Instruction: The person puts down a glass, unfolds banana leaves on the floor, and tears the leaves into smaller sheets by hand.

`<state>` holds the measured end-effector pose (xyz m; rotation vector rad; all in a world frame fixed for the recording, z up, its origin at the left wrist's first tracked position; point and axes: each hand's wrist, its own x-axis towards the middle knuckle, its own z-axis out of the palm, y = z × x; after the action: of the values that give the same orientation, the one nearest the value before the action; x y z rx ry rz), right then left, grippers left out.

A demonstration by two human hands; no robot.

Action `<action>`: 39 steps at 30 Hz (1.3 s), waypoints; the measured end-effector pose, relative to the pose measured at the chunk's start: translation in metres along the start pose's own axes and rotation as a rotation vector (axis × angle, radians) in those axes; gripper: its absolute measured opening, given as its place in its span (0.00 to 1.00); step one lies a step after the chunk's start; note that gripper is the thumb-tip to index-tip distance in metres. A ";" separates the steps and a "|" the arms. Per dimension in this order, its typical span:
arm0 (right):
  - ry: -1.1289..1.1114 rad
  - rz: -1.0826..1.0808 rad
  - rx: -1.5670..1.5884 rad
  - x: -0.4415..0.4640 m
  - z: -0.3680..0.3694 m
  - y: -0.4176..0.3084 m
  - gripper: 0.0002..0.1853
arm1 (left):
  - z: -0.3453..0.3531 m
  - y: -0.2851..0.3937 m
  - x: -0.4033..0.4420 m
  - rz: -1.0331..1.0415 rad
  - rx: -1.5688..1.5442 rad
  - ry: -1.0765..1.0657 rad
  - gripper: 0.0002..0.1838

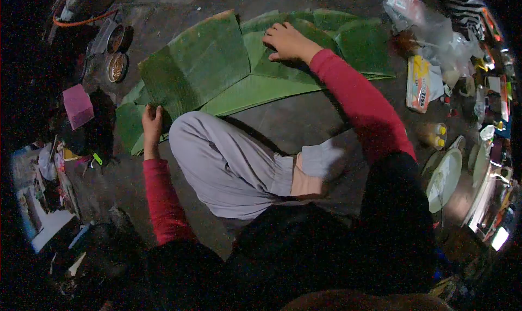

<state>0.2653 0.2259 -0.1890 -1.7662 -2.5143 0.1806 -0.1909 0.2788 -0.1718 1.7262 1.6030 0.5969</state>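
Several overlapping banana leaf pieces lie spread in a long arc on the floor before my legs. At the arc's left end, my left hand is closed at the edge of a banana leaf, its thumb and forefinger showing and its other fingers hidden. My right hand lies on top of the leaves right of the middle, palm down, with fingers bent a little and the thumb apart. A paler green leaf strip shows along the near side.
Left of the leaves are two round tins and a pink box. On the right lie plastic bags, a yellow and white packet, small yellow-capped bottles and a pale basin. My bent knee is close to the leaves.
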 end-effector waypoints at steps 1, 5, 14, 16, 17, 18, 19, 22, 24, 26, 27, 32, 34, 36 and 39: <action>0.000 0.000 0.003 0.001 -0.007 -0.001 0.24 | -0.001 -0.016 0.004 -0.001 0.002 -0.001 0.19; -0.188 -0.004 0.034 -0.001 -0.023 0.005 0.18 | -0.006 -0.046 0.014 -0.057 -0.125 0.021 0.15; 0.097 -0.042 0.111 -0.017 -0.135 0.010 0.20 | 0.013 0.003 0.002 -0.060 -0.275 -0.002 0.09; 0.115 0.000 0.089 -0.026 -0.147 0.015 0.21 | 0.024 0.031 -0.004 -0.054 -0.228 -0.044 0.09; 0.063 0.067 0.102 -0.032 -0.147 0.025 0.21 | 0.030 0.061 -0.010 -0.141 -0.230 -0.024 0.09; 0.010 0.133 0.114 -0.038 -0.149 0.036 0.21 | 0.034 0.077 -0.011 -0.228 -0.233 -0.004 0.10; 0.012 0.128 0.112 -0.046 -0.143 0.049 0.21 | 0.038 0.056 0.003 -0.210 -0.322 -0.103 0.12; -0.022 0.109 0.328 -0.068 -0.125 0.076 0.20 | 0.057 0.025 0.038 0.024 -0.287 -0.147 0.12; -0.094 0.207 0.511 -0.081 -0.123 0.081 0.18 | 0.063 0.054 0.041 -0.010 -0.257 -0.161 0.12; -0.116 0.268 0.622 -0.088 -0.111 0.092 0.18 | 0.068 0.072 0.049 -0.043 -0.229 -0.184 0.14; -0.126 0.265 0.591 -0.089 -0.105 0.097 0.18 | 0.070 0.079 0.058 0.096 0.048 -0.207 0.16; -0.169 0.217 0.495 -0.089 -0.064 0.107 0.19 | 0.123 0.156 0.073 0.810 0.541 -0.164 0.26; -0.171 0.239 0.166 -0.083 -0.045 0.114 0.21 | 0.169 0.201 0.052 0.799 0.668 -0.335 0.27; -0.207 0.264 0.121 -0.072 -0.047 0.100 0.21 | 0.225 0.208 0.040 0.972 0.561 -0.339 0.28; -0.261 0.262 0.116 -0.056 -0.040 0.078 0.22 | 0.290 0.199 0.034 0.856 0.552 -0.239 0.28</action>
<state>0.3618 0.2019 -0.1584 -2.1398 -2.3590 0.5943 0.1593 0.2622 -0.2161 2.7971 0.8396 0.3036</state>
